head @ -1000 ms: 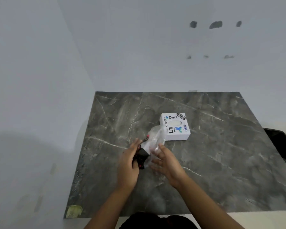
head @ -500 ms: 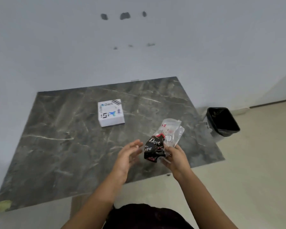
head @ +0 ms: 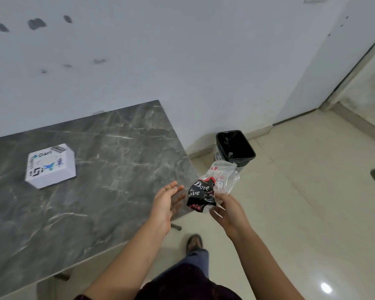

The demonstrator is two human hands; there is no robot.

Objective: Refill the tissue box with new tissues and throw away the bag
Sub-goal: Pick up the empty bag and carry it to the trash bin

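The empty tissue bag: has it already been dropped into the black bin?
No, the empty tissue bag is pinched in the right hand, short of the black bin on the floor.

A plain domestic room: a dark marble-patterned surface against a scuffed white wall, cream floor tiles, a lined wastebasket.

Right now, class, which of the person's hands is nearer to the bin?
Right. The right hand holds the bag over the floor, just short of the bin. The left hand is open and empty beside it, at the table edge, farther off.
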